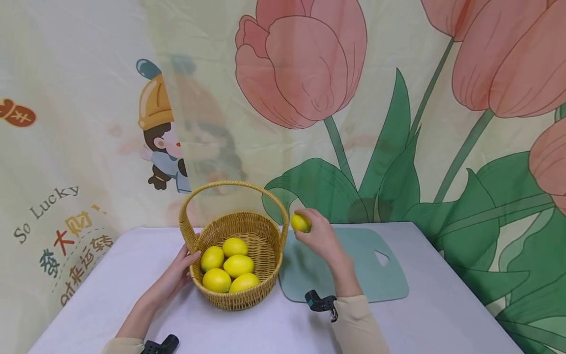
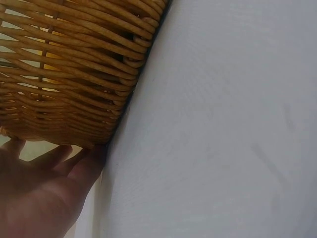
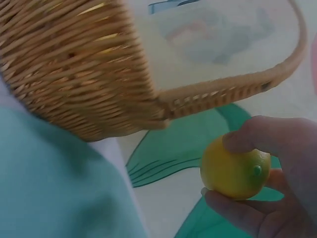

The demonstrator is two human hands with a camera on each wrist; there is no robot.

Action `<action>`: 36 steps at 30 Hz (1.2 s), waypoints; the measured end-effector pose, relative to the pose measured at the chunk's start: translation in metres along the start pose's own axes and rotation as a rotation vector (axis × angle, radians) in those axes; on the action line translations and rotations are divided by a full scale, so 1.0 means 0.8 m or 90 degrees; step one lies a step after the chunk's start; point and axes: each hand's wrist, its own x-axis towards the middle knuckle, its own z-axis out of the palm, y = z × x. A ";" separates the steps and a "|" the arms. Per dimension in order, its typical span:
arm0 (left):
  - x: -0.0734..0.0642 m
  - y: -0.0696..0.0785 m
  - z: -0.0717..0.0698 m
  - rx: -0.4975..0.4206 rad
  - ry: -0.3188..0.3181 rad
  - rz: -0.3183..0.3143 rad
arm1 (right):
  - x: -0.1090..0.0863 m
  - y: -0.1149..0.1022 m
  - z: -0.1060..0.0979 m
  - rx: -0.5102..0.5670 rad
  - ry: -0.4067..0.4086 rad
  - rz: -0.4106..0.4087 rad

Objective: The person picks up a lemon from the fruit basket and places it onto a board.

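Note:
My left hand (image 1: 178,268) rests against the left side of a wicker basket (image 1: 236,301), its fingertips touching the outer wall below the handle. In the left wrist view, the fingers (image 2: 79,166) spread along the woven wall near its base. Several yellow lemons (image 1: 239,266) lie inside the basket, mostly toward its left and front. Just right of the handle, my right hand (image 1: 320,236) holds another lemon (image 1: 300,223) in the air. The right wrist view shows this lemon (image 3: 233,171) pinched between thumb and fingers, its small green stem end facing the camera.
A grey-green cutting board (image 1: 362,265) with a triangular hole lies right of the basket, beneath my right hand. The basket's tall arched handle (image 1: 234,183) stands upright. A white cloth covers the table (image 1: 261,329). Behind it hangs a curtain (image 1: 212,73) printed with tulips.

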 end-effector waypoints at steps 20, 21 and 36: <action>0.000 -0.001 0.000 0.002 0.001 -0.003 | -0.003 0.047 0.069 -0.061 -0.041 0.007; 0.000 -0.001 0.000 0.002 0.000 -0.001 | -0.003 0.047 0.070 -0.064 -0.039 0.006; -0.001 0.000 0.001 0.004 0.003 -0.002 | -0.004 0.045 0.064 -0.130 -0.074 0.034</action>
